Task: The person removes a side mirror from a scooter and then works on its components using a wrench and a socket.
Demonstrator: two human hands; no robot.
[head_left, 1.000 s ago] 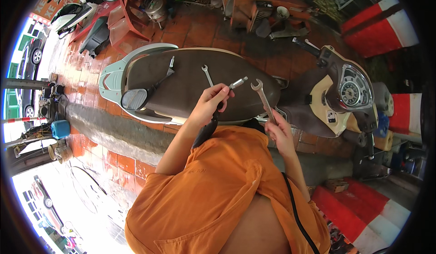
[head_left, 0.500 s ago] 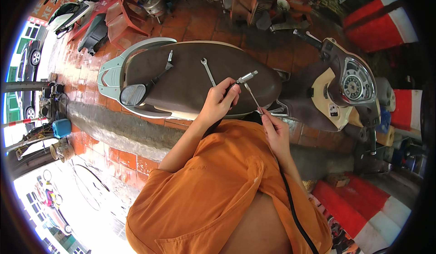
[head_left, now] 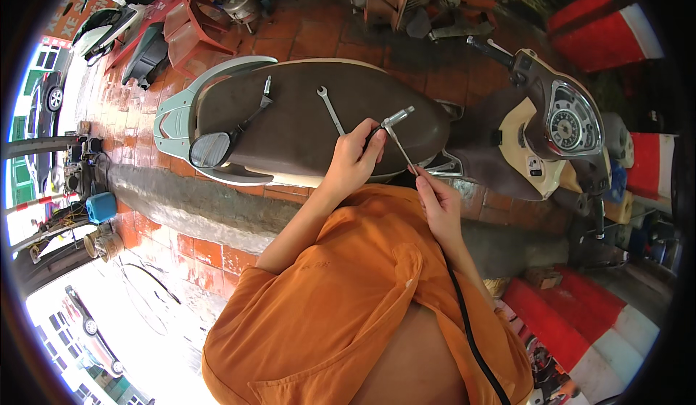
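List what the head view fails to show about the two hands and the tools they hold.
- Left hand: the handle of the metal-tipped tool is buried under its fingers.
- Right hand: the slim wrench is too thin to read its head.
- Whether the two tools touch: too small to tell.

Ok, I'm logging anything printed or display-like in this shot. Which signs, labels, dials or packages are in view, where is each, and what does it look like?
Speedometer dial: on the scooter's handlebar head, right of the hands; round, pale face, chrome rim.
Signboard: upper left edge; slanted orange-red panel with pale lettering.
Small sticker: on the cream front panel below the dial; dark square.
Small box: on the ground at lower right; brown.
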